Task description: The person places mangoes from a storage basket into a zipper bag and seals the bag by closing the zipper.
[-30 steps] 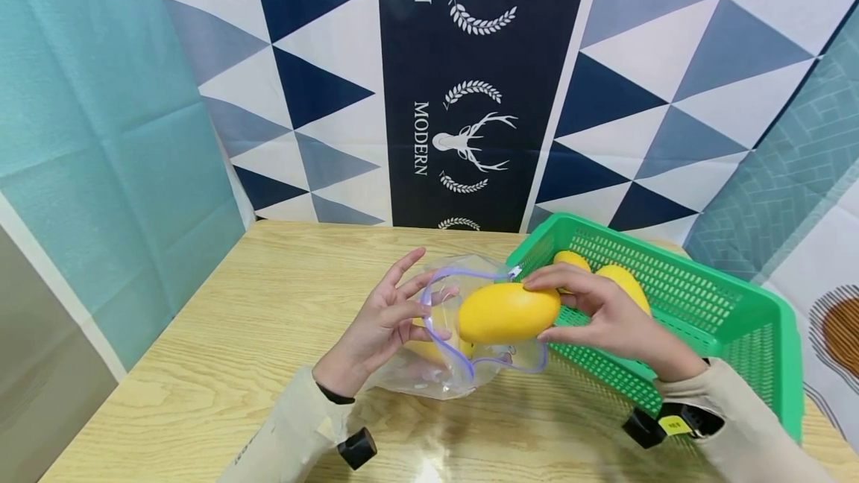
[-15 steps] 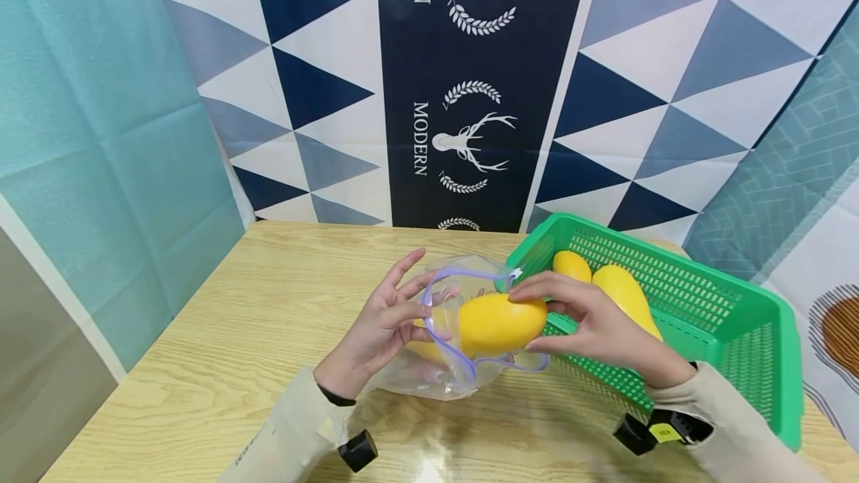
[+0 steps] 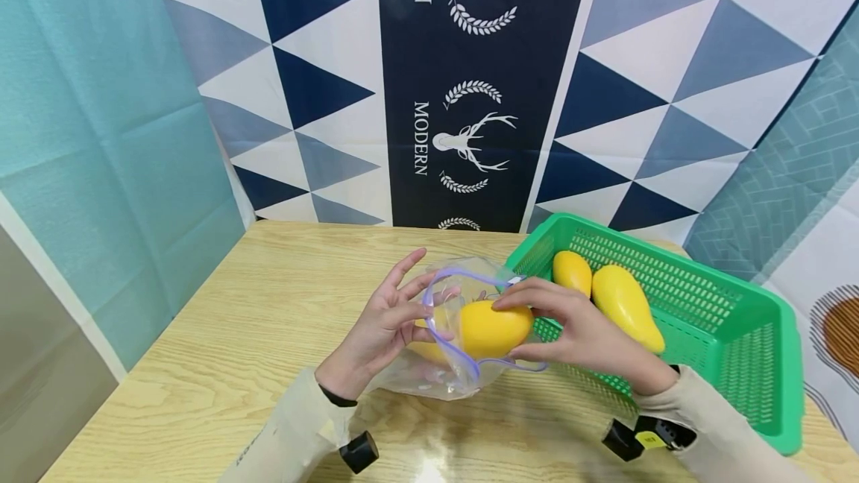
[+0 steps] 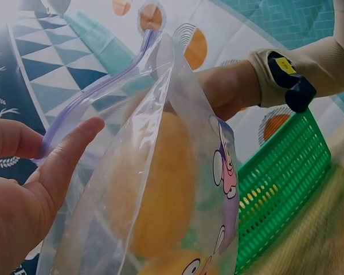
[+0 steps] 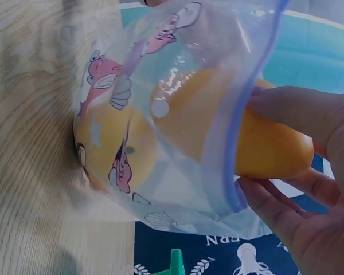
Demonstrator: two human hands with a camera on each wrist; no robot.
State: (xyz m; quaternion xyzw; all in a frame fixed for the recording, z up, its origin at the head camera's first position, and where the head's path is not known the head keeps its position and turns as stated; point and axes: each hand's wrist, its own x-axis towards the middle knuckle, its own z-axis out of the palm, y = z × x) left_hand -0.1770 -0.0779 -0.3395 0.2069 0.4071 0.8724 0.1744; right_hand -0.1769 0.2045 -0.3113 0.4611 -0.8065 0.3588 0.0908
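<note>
A clear zip-top bag (image 3: 443, 387) with a purple rim lies on its side on the table, its mouth spread toward the right. My left hand (image 3: 376, 326) pinches that rim between thumb and finger. My right hand (image 3: 577, 326) grips the near end of a yellow mango (image 3: 499, 328), fingers on one side and thumb on the other. The mango's far end is inside the bag mouth. Deeper in the bag sits another yellow mango (image 5: 112, 143), seen through the printed plastic in the right wrist view.
A green slotted basket (image 3: 765, 341) stands at the right, behind the right forearm. Inside it lie a smaller yellow mango (image 3: 573, 272) and a longer one (image 3: 627, 308). The wooden table (image 3: 221, 349) reaches left to a teal curtain (image 3: 134, 133). Patterned cloth hangs behind.
My right hand has moved left and slightly down, carrying the mango farther into the bag mouth. The longer mango in the basket has come into fuller view. My left hand holds its place.
</note>
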